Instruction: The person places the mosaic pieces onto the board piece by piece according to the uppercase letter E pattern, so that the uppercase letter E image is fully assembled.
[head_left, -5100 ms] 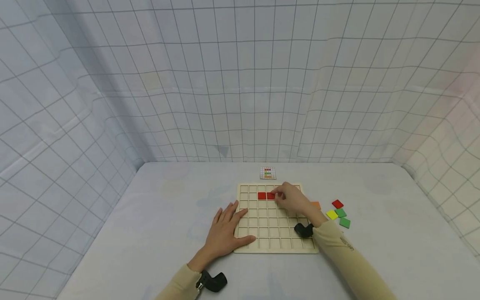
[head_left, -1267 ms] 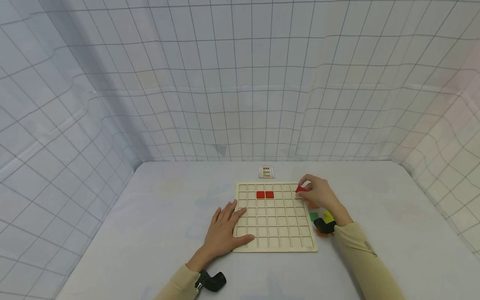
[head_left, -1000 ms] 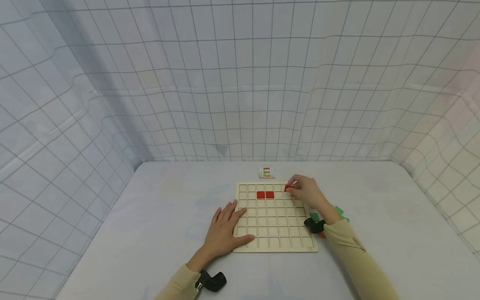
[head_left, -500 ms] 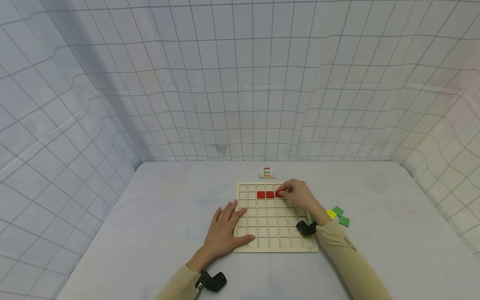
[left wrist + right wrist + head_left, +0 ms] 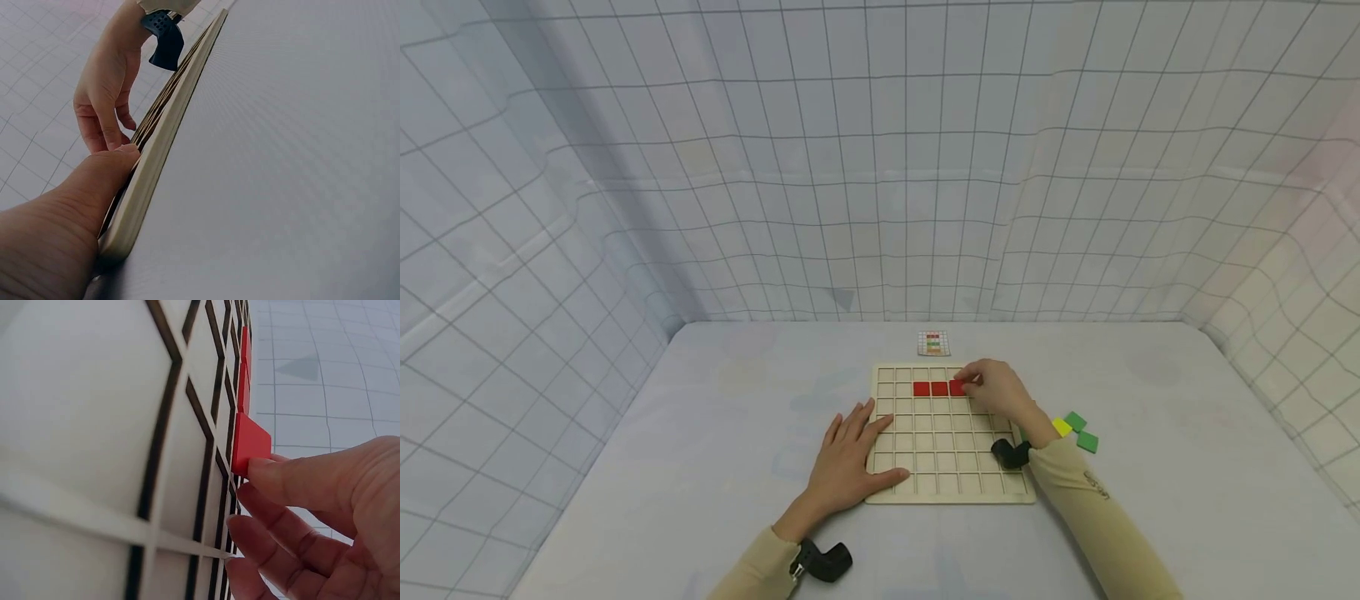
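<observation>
at the left, the left hand (image 5: 847, 467) lies along the near left side of the pale gridded board (image 5: 925, 462), on the white tabletop (image 5: 737, 433); its grip is spread and relaxed, holding nothing, with the thumb resting on the near rim and another fingertip on the left border, which i judge steadies the board. next along, in the second row from the far edge, the first red tile (image 5: 921, 389) sits in the third column and the second red tile (image 5: 939, 389) in the fourth, side by side. just beyond the far edge lies a small card (image 5: 933, 343) printed with a grid and coloured rows, too small to read exactly. the third red tile (image 5: 957, 388) is what has changed: a second ago it was in the air over the board's far right part, and now it is at the fifth column, in line with the other two. so the red row reads as three long, and the placing looks all but done. the right hand (image 5: 996, 390) has not let go: its grip pinches that tile at its right side, and the right wrist view shows the tile standing proud of the row, so i judge it is not yet fully seated. farther right, on the tabletop past the right wrist, lie a yellow tile (image 5: 1062, 427), one green tile (image 5: 1076, 422) just beside it and another green tile (image 5: 1087, 442) nearer the person, all still off the board.
</observation>
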Available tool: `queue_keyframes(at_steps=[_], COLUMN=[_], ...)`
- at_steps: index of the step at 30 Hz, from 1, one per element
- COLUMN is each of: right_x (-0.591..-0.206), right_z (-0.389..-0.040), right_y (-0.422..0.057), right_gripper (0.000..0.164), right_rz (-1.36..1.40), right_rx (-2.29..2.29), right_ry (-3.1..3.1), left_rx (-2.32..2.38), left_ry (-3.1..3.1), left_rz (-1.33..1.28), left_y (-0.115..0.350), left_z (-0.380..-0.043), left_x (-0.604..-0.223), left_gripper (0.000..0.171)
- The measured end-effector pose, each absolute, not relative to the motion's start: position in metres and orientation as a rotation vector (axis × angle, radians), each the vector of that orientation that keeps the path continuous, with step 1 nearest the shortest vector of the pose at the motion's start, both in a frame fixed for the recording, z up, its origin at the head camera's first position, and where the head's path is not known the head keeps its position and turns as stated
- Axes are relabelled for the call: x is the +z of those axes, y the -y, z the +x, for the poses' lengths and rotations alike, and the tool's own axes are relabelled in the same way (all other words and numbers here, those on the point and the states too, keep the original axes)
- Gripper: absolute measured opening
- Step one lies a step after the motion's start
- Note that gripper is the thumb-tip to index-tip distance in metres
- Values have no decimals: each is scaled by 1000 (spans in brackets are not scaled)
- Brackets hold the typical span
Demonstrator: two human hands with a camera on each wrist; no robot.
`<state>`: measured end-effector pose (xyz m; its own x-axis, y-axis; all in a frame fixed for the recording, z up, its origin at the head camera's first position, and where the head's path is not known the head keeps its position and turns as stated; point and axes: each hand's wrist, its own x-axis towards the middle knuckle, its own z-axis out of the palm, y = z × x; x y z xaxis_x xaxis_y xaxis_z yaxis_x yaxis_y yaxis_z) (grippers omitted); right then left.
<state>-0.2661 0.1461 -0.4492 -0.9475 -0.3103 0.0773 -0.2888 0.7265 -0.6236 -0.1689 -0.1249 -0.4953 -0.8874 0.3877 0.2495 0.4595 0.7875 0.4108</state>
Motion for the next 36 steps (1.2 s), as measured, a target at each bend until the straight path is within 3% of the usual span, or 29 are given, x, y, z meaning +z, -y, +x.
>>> queue_keyframes(at_steps=[16, 26, 36], right_x=[-453, -451, -437], right_z=[-264, -260, -251], right_y=[-150, -169, -203], right_gripper=[26, 38, 26], right_rz=[-533, -744, -675], right_rx=[-1040, -1002, -1085], right_ry=[-2821, -2756, -2907], left_rx=[-718, -707, -707], left_ry=[2823, 2819, 2824], left_rz=[-680, -687, -673], left_y=[125, 124, 125], left_z=[-170, -170, -169], left_x=[-497, -498, -496], left_gripper=[82, 82, 83])
